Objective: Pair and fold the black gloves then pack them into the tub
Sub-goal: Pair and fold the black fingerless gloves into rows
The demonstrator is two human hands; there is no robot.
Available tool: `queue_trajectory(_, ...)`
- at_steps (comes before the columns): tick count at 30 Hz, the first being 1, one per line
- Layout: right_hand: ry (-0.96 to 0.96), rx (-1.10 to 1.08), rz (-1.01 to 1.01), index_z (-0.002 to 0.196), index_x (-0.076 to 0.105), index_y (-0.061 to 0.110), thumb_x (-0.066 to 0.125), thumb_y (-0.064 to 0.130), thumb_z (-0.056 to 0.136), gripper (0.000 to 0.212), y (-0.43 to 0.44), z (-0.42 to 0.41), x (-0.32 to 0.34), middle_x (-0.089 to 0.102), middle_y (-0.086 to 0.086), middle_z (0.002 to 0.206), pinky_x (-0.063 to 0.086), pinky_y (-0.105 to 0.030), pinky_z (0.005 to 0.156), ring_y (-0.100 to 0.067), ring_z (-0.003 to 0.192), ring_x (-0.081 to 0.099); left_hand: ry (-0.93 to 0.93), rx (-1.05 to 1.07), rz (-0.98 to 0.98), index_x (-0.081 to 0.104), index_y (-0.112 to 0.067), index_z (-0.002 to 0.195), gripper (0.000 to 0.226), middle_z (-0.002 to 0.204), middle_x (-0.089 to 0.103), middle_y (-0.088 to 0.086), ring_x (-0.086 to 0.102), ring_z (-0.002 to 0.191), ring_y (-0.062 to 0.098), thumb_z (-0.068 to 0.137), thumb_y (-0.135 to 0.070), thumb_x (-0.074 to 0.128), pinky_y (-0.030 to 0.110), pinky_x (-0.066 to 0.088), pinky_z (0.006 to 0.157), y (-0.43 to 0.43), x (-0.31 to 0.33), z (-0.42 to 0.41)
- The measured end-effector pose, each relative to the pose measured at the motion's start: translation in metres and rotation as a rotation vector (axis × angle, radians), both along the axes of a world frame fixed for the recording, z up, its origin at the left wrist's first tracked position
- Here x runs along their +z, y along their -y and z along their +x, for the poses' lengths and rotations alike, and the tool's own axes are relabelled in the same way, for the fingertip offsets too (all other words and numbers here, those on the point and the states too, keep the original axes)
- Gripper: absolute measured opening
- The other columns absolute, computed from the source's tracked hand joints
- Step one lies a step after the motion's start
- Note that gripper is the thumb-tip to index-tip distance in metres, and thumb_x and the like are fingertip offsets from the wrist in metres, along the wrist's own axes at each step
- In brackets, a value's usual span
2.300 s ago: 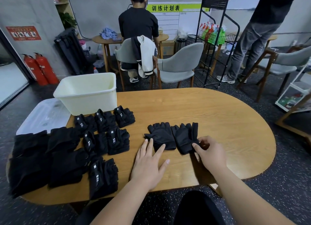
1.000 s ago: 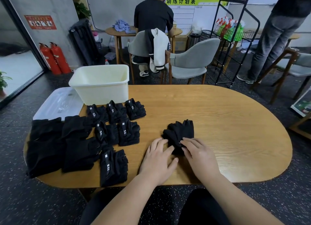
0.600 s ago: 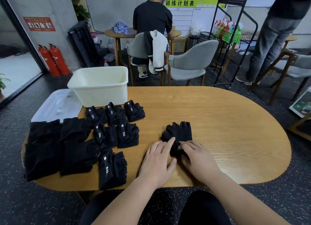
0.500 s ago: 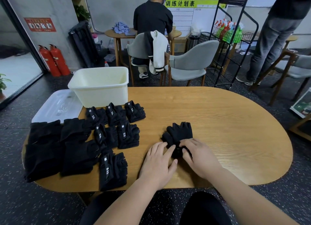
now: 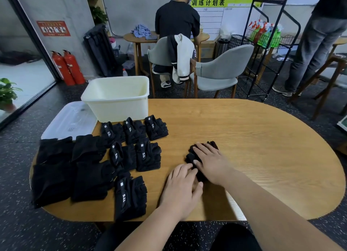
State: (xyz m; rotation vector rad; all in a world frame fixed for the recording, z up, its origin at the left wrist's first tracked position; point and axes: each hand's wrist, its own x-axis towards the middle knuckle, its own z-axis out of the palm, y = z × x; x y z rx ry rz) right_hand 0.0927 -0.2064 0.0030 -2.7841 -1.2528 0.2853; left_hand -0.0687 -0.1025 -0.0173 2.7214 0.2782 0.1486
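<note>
My right hand [image 5: 210, 162] lies flat on top of the stacked glove pair [image 5: 190, 157]. Its fingers [image 5: 202, 149] are straight and close together and press the cloth down onto the bench [image 5: 262, 147]. My left hand [image 5: 180, 187] rests just beside it on the near side. Those fingers are lightly bent, with the tips touching the wrist end of the pair and the thumb held apart over bare wood, so I see no pinch there. The pair sits near the middle of the bench, well apart from the cream tub [image 5: 116, 100] at the far left corner.

I judge the gloves to be light, soft and floppy, with a bit of spring in the padding. A fold will likely pop open unless it stays weighted. The cloth looks grippy rather than slick, so it should not slide much on the wood. I would take hold at the wrist end, where the cuff and strap give something firmer to nip. From there I would roll or fold toward the finger stubs while the flat hand holds the stack in line.

Six finished bundles [image 5: 131, 132] lie between me and the tub with their white-lettered straps up, and loose gloves [image 5: 71, 168] are heaped at the left edge. From here the tub looks to have nothing in it yet, so packing has not begun.
</note>
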Motion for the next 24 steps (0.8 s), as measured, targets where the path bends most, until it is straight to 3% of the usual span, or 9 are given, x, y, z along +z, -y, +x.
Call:
queue_trajectory(3, 0.027, -0.054, -0.052, 0.168, -0.002, 0.035, -0.001, 0.066, 0.101, 0.073, 0.0, -0.001, -0.017, -0.014, 0.013, 0.174, -0.004, -0.041, 0.131, -0.015, 0.161, -0.016, 0.058, 0.046, -0.103, 0.042, -0.03, 0.155, 0.052, 0.164, 0.022, -0.016, 0.017, 0.154, 0.006, 0.108, -0.052, 0.034, 0.037, 0.025, 0.127, -0.002, -0.001, -0.002)
queue_trajectory(6, 0.047, -0.063, -0.054, 0.167, -0.005, 0.037, 0.011, 0.061, 0.108, 0.066, -0.003, 0.002, -0.018, -0.017, 0.014, 0.174, -0.007, -0.042, 0.13, -0.015, 0.16, -0.018, 0.105, 0.075, -0.14, 0.04, -0.033, 0.153, 0.049, 0.166, 0.016, -0.016, 0.015, 0.156, 0.006, 0.107, -0.049, 0.037, 0.035, 0.026, 0.126, -0.003, -0.001, -0.002)
queue_trajectory(9, 0.033, -0.071, -0.059, 0.167, -0.007, 0.037, 0.004, 0.065, 0.104, 0.07, -0.003, 0.002, -0.017, -0.019, 0.014, 0.173, -0.007, -0.042, 0.13, -0.016, 0.16, -0.018, 0.121, 0.06, -0.127, 0.027, -0.036, 0.161, 0.055, 0.171, 0.008, -0.02, 0.003, 0.159, 0.003, 0.108, -0.049, 0.035, 0.033, 0.015, 0.129, -0.003, -0.001, -0.002)
queue_trajectory(13, 0.019, -0.097, -0.036, 0.165, -0.013, 0.037, -0.021, 0.071, 0.08, 0.092, 0.002, -0.014, -0.017, -0.024, 0.013, 0.172, -0.007, -0.043, 0.13, -0.017, 0.159, -0.022, 0.105, 0.015, -0.079, 0.017, -0.032, 0.167, 0.062, 0.174, 0.004, -0.02, -0.011, 0.158, -0.005, 0.109, -0.049, 0.03, 0.026, 0.0, 0.129, -0.002, 0.0, -0.002)
queue_trajectory(17, 0.023, -0.149, -0.022, 0.165, -0.016, 0.036, -0.024, 0.069, 0.079, 0.092, 0.017, -0.043, -0.023, -0.029, 0.012, 0.17, -0.007, -0.045, 0.13, -0.017, 0.157, -0.027, 0.069, -0.005, -0.051, 0.017, -0.027, 0.169, 0.065, 0.174, 0.018, -0.012, 0.003, 0.16, 0.0, 0.108, -0.049, 0.021, 0.026, -0.003, 0.13, -0.002, 0.002, -0.003)
queue_trajectory(22, 0.001, -0.149, 0.036, 0.166, -0.012, 0.034, -0.032, 0.078, 0.076, 0.102, 0.021, -0.046, -0.024, -0.026, 0.011, 0.17, -0.007, -0.044, 0.13, -0.017, 0.158, -0.025, 0.06, 0.022, 0.022, 0.031, -0.025, 0.165, 0.072, 0.169, 0.033, -0.01, 0.017, 0.158, 0.005, 0.103, -0.053, 0.007, 0.032, 0.005, 0.132, 0.001, 0.0, -0.003)
queue_trajectory(24, -0.005, -0.134, 0.17, 0.168, 0.0, 0.033, -0.02, 0.073, 0.09, 0.09, 0.028, -0.046, -0.023, -0.018, 0.013, 0.172, -0.007, -0.039, 0.13, -0.013, 0.159, -0.021, 0.065, 0.04, 0.023, 0.034, -0.027, 0.164, 0.068, 0.167, 0.036, -0.011, 0.018, 0.158, 0.005, 0.106, -0.052, 0.009, 0.032, 0.007, 0.131, 0.001, -0.001, -0.004)
